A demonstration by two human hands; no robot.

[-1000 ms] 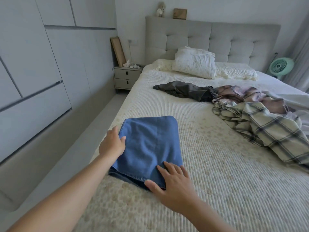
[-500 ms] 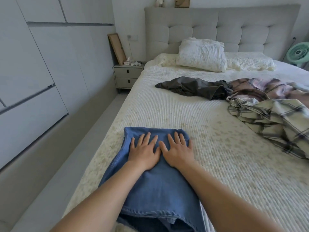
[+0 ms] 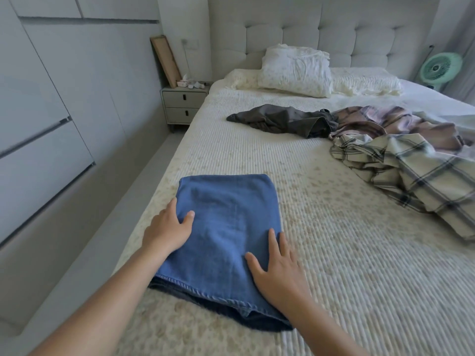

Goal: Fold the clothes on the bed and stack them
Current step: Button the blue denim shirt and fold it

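Observation:
A folded blue denim garment (image 3: 228,214) lies near the left edge of the bed (image 3: 334,265). My left hand (image 3: 165,231) rests against its left edge with the thumb on top of the cloth. My right hand (image 3: 276,271) lies flat on its near right part, fingers straight and spread. Farther up the bed lie three unfolded clothes: a dark grey garment (image 3: 282,120), a pink plaid one (image 3: 385,122), and a cream plaid shirt (image 3: 416,170) spread at the right.
Pillows (image 3: 295,70) lean at the tufted headboard. A nightstand (image 3: 180,104) stands left of the bed, and a green fan (image 3: 440,69) at the far right. White wardrobe doors (image 3: 51,98) line the left wall across a narrow floor strip.
Half a second ago both hands pressed side by side on the denim's far part. They have slid apart: the left to its left edge, the right to its near right side.

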